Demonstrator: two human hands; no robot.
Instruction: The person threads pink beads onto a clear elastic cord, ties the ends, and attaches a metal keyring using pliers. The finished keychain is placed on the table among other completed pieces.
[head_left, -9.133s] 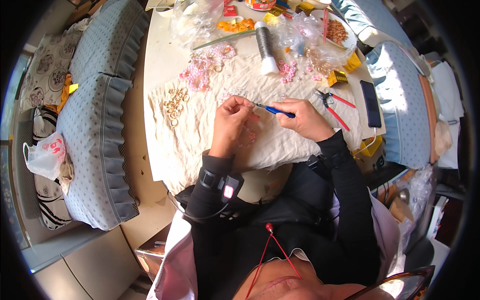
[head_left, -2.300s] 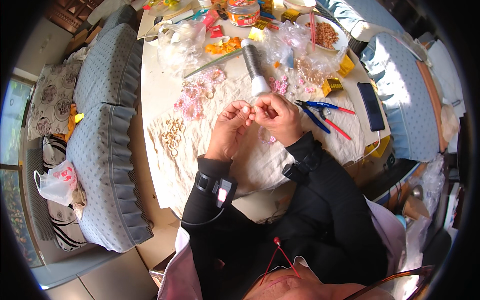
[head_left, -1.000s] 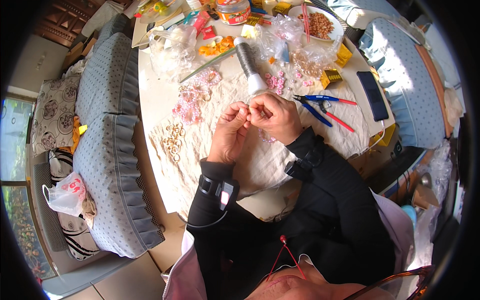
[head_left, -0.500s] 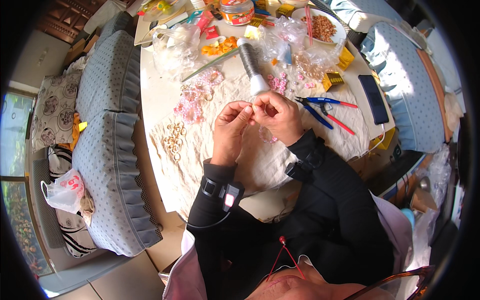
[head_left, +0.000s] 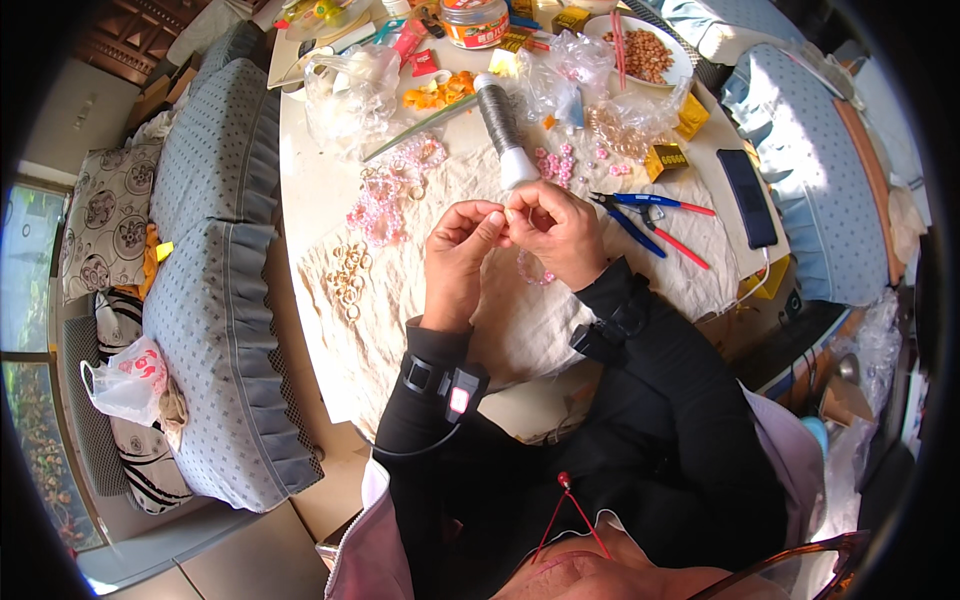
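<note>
Over the cream cloth [head_left: 500,330], my left hand [head_left: 463,250] and my right hand [head_left: 553,232] meet fingertip to fingertip. Each is closed in a pinch, and what lies between the fingers is too small to make out. Just below my right hand shows part of a pink beaded loop [head_left: 536,270]; whether it hangs from the fingers or lies on the cloth I cannot tell. Beyond the hands a spool of grey wire [head_left: 497,118] lies with its white end towards me. Blue-and-red pliers [head_left: 655,222] rest right of my right hand.
Gold rings [head_left: 350,275] and pink beaded strands [head_left: 378,205] lie at left on the cloth. Pink beads [head_left: 555,165] sit beside the spool. A black phone [head_left: 746,198] with a cable is at the right edge. Plastic bags [head_left: 352,95], a jar [head_left: 474,22] and a plate of nuts [head_left: 683,66] crowd the far side.
</note>
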